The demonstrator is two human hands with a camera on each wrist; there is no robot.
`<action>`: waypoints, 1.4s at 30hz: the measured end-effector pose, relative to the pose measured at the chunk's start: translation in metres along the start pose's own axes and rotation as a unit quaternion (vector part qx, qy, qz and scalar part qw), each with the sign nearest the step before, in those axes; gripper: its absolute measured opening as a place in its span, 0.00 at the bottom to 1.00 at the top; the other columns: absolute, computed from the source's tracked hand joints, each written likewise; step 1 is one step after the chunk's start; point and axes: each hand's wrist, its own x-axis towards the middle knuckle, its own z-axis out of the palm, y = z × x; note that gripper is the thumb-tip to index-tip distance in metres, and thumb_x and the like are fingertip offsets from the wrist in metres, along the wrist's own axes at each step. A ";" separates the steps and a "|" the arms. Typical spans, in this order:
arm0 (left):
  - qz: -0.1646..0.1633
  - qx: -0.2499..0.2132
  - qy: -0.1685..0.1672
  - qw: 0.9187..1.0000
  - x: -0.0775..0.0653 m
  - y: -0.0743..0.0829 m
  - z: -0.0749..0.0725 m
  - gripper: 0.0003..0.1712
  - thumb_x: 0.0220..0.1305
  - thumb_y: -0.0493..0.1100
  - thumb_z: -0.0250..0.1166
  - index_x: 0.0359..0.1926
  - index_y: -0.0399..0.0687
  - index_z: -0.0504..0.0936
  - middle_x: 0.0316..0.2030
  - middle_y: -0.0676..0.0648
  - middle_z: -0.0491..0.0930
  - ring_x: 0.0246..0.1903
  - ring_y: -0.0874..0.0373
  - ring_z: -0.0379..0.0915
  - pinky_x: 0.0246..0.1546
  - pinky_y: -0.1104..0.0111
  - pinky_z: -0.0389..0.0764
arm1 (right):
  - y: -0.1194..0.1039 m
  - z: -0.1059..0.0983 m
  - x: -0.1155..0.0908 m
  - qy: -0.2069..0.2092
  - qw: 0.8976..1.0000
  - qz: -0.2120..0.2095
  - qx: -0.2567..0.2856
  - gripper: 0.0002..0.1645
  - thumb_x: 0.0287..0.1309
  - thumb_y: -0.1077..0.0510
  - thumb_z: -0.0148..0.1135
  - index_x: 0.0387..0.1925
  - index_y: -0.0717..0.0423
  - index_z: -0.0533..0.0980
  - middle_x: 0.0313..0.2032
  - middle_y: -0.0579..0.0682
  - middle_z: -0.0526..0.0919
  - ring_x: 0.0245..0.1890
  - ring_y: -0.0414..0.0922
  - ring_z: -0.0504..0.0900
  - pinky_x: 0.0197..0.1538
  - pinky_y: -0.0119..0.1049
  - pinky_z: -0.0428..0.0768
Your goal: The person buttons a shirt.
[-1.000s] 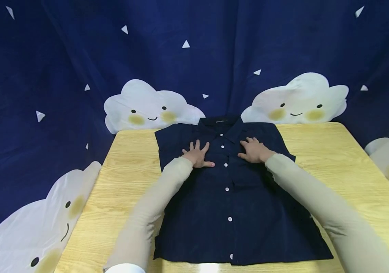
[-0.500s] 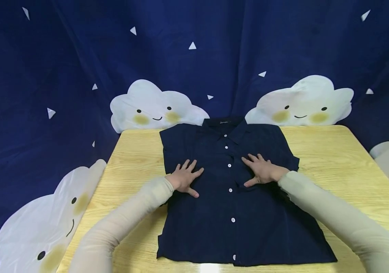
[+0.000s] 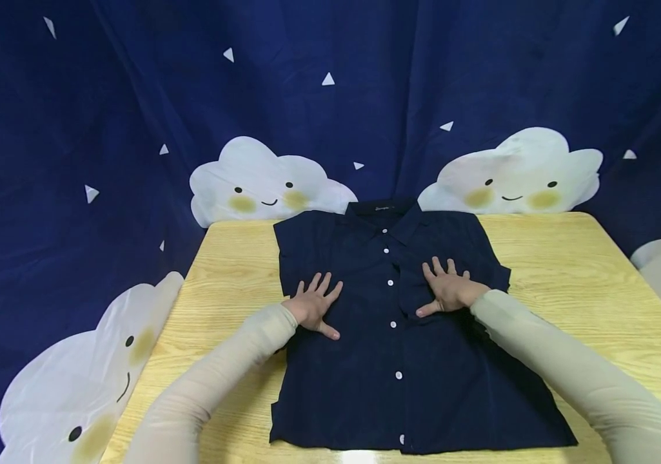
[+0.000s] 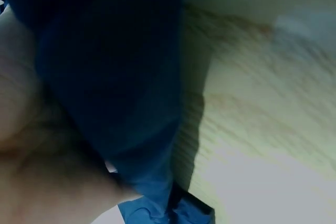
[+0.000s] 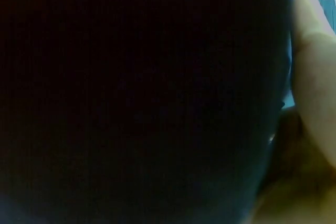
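A dark navy short-sleeved shirt (image 3: 353,380) lies spread flat, front side up, its collar at the far side and white buttons down the middle. On its left chest area rests my left hand (image 3: 314,307), fingers spread and straight. My right hand (image 3: 449,288) lies palm down across from it, on the other side of the button row, fingers also spread. In the left wrist view the shirt's edge (image 4: 121,87) runs beside my palm, with bare wood past it. Dark cloth (image 5: 136,98) fills most of the right wrist view, next to part of my hand.
Under the shirt is a light wooden table (image 3: 231,258) with rounded far corners. A dark blue curtain (image 3: 307,38) with smiling white clouds (image 3: 266,174) and small white triangles hangs behind it and down along its sides.
Both hands have slid down the shirt toward me and outward from the buttons. Over the last half second they have barely moved. The view has shifted slightly.
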 end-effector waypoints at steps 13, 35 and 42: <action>0.006 -0.005 0.003 1.000 0.000 -0.002 0.001 0.67 0.32 0.80 0.51 0.67 0.57 0.30 0.66 0.44 0.26 0.64 0.47 0.22 0.58 0.49 0.41 | 0.001 0.001 0.002 0.002 1.000 0.008 -0.018 0.76 0.25 0.18 0.51 0.65 0.65 0.39 0.64 0.68 0.35 0.59 0.70 0.35 0.49 0.68 0.45; 0.030 -0.035 0.045 0.998 0.001 0.008 -0.026 0.45 0.50 0.70 0.53 0.62 0.48 0.61 0.62 0.41 0.53 0.60 0.45 0.48 0.56 0.55 0.54 | 0.010 0.004 -0.036 0.034 0.996 -0.077 0.031 0.64 0.37 0.27 0.56 0.65 0.62 0.46 0.63 0.67 0.44 0.60 0.67 0.40 0.51 0.67 0.45; 0.041 -0.040 0.023 0.998 -0.010 0.011 -0.007 0.59 0.42 0.72 0.57 0.67 0.48 0.44 0.66 0.42 0.37 0.64 0.45 0.32 0.58 0.51 0.47 | 0.020 0.017 -0.058 0.063 0.994 -0.086 0.013 0.69 0.30 0.26 0.59 0.66 0.59 0.42 0.64 0.65 0.42 0.61 0.67 0.39 0.50 0.67 0.44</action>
